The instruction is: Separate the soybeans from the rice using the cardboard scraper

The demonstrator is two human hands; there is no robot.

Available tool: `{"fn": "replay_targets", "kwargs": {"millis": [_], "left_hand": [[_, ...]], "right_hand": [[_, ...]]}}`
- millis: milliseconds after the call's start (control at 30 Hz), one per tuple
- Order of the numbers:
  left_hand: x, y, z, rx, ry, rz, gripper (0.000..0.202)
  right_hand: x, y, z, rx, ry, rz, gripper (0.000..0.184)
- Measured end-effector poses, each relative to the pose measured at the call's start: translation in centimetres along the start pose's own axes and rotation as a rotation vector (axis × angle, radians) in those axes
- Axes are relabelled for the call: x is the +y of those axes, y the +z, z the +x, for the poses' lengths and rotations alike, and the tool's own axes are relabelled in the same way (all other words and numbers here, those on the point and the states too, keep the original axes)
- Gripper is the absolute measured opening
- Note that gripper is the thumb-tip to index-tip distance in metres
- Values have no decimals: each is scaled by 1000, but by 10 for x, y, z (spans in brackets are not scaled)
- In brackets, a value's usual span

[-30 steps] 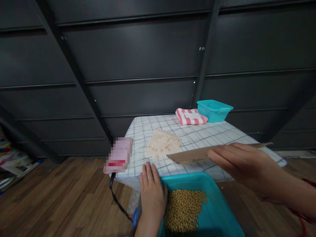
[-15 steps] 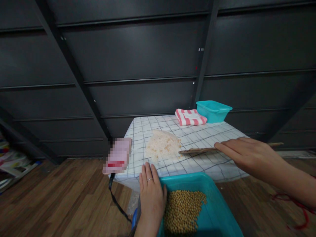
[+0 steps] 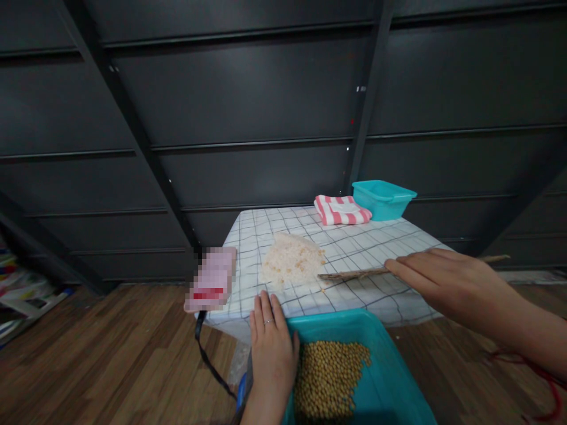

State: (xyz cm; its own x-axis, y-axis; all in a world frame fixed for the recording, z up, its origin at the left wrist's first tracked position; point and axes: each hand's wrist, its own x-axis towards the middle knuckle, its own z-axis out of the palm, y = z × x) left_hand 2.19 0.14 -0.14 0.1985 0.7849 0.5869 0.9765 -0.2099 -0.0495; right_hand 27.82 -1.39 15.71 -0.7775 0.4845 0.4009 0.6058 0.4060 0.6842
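In my right hand (image 3: 443,274) is a thin dry brown stick (image 3: 354,274), the fingers closed over its middle. Its tip points left, just right of a flat pile of white rice (image 3: 290,260) with some yellow beans mixed in. A loose bean (image 3: 323,290) lies by the tip. My left hand (image 3: 273,348) lies along the left wall of a turquoise tub (image 3: 398,378), fingers straight on the outside and thumb over the inner side. Many yellow-brown soybeans (image 3: 330,378) fill the tub's left part; its bottom end is cut off by the frame.
A checked white cloth (image 3: 266,224) covers the table. Toward its back right are a folded pink-and-white striped towel (image 3: 341,210) and a smaller turquoise basket (image 3: 383,200). A pink device (image 3: 212,277), partly pixelated, with a black strap sits at the left edge. Dark panels rise behind.
The stick's tip has shifted slightly left and down, and a loose bean now shows just below it. My right hand has moved a little; my left hand and the tub have stayed still.
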Motion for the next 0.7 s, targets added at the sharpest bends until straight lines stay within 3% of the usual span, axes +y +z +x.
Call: {"fn": "replay_targets", "kwargs": {"millis": [167,333,433,533,700], "left_hand": [[-1,2,-1,9,5,12,54],[-5,7,-3,11,15,-2,53],[-5,8,-4,11,40,-26,54],[-5,8,-4,-10,-27,-27,54],[-6,9,-6,-17,37,-38,57]], "right_hand": [[-3,2,-5,-20,37,52,35],[-6,-10,-4,1,49,158,34],[-4,-13,-1,30,52,141,33],[-3,-10,-1,19,41,80,32],[-6,-4,-3,-30,34,78,34]]}}
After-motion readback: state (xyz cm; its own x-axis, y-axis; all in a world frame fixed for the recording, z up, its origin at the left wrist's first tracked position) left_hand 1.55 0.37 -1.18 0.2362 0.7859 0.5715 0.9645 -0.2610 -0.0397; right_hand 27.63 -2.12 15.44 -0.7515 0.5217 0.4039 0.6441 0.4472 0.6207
